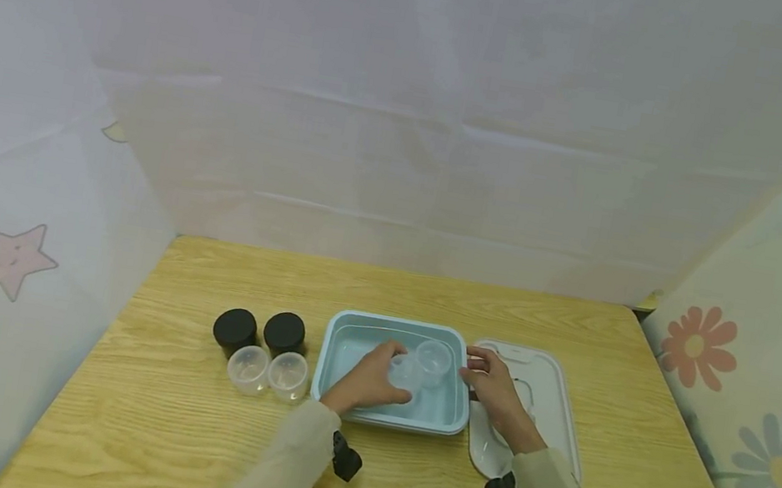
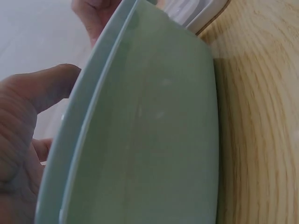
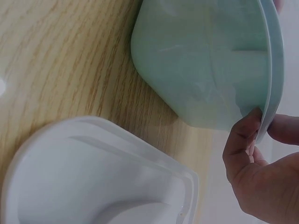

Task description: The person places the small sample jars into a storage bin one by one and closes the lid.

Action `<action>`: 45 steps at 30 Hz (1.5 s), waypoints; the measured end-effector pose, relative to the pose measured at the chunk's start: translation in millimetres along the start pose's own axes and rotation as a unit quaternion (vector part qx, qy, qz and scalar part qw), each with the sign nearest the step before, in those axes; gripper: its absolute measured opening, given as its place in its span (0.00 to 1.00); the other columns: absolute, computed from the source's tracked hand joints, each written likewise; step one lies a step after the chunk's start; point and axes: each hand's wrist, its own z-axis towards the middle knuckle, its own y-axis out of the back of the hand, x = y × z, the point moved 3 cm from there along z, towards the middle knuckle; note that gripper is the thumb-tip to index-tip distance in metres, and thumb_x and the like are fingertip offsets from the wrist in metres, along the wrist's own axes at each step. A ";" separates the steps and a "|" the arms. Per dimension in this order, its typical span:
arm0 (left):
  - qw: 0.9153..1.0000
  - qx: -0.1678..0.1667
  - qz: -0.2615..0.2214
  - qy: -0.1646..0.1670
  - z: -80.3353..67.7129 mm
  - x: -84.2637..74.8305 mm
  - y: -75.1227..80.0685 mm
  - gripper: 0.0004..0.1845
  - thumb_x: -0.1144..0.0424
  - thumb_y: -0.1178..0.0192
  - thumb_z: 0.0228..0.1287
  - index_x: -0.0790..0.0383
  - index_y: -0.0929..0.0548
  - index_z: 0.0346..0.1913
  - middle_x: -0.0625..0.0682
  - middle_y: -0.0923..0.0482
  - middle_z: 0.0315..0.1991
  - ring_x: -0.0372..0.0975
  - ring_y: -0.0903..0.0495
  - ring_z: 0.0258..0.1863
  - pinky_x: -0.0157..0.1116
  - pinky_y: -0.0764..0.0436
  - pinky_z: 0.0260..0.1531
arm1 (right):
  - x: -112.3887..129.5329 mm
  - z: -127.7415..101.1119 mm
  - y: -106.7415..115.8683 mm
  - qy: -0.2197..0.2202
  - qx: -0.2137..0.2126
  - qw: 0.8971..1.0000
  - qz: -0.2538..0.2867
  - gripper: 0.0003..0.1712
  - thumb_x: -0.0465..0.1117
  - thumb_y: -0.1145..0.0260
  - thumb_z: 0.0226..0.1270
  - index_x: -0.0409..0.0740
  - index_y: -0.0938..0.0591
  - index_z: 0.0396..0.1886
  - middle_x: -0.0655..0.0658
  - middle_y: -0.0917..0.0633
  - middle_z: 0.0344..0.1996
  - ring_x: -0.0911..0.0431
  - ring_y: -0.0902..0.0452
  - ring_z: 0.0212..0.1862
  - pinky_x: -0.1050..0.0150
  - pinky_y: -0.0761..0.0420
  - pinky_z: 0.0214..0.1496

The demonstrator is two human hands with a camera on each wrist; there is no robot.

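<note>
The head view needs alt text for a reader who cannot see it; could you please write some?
A person's left hand holds a clear cup inside a light blue tub on a wooden table, while the right hand grips the tub's right rim. A second clear cup sits in the tub; two clear cups and two black lids lie left.
</note>
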 end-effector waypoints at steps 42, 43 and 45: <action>0.996 0.034 0.073 0.029 8.1 -22.9 -35.5 0.34 0.57 0.25 0.47 0.64 0.29 0.56 0.59 0.23 0.53 0.48 0.24 0.53 0.43 0.23 0.52 | 0.8 -0.9 -1.4 0.006 0.001 1.000 0.006 0.27 0.32 0.47 0.69 0.34 0.36 0.67 0.33 0.29 0.53 0.50 0.26 0.47 0.62 0.20 0.39; 0.996 0.034 0.074 0.027 7.7 -23.2 -35.1 0.34 0.57 0.25 0.47 0.64 0.29 0.55 0.59 0.23 0.53 0.48 0.24 0.53 0.43 0.23 0.52 | 0.9 -1.1 -1.3 0.007 0.000 1.000 0.006 0.27 0.32 0.47 0.69 0.34 0.36 0.67 0.33 0.28 0.53 0.50 0.26 0.47 0.62 0.20 0.39; 0.996 0.035 0.078 0.024 6.7 -24.1 -33.8 0.34 0.56 0.25 0.47 0.64 0.28 0.55 0.59 0.23 0.54 0.48 0.24 0.54 0.42 0.23 0.52 | 1.1 -1.6 -1.2 0.012 -0.002 1.000 0.011 0.27 0.31 0.47 0.69 0.33 0.36 0.67 0.32 0.28 0.53 0.50 0.26 0.47 0.62 0.19 0.39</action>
